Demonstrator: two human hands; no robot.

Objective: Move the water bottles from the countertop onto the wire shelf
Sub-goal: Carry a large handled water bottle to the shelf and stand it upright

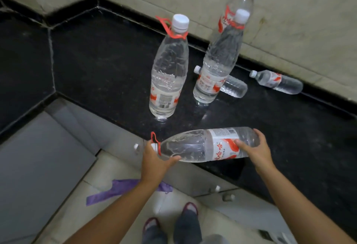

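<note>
- Left hand (152,158) grip closed on the neck of the large water bottle (202,145), held sideways.
- Right hand (255,151) grip clasps its base, above the black worktop (96,60) edge.

The held bottle (204,145) has its cap hidden behind the left hand (154,158). A small lying bottle (232,86) is half covered by an upright one (214,70). Label print is unreadable.

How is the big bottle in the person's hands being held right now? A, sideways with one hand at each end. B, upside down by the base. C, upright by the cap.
A: the held bottle lies sideways, left hand at its neck, right hand near its base.
</note>
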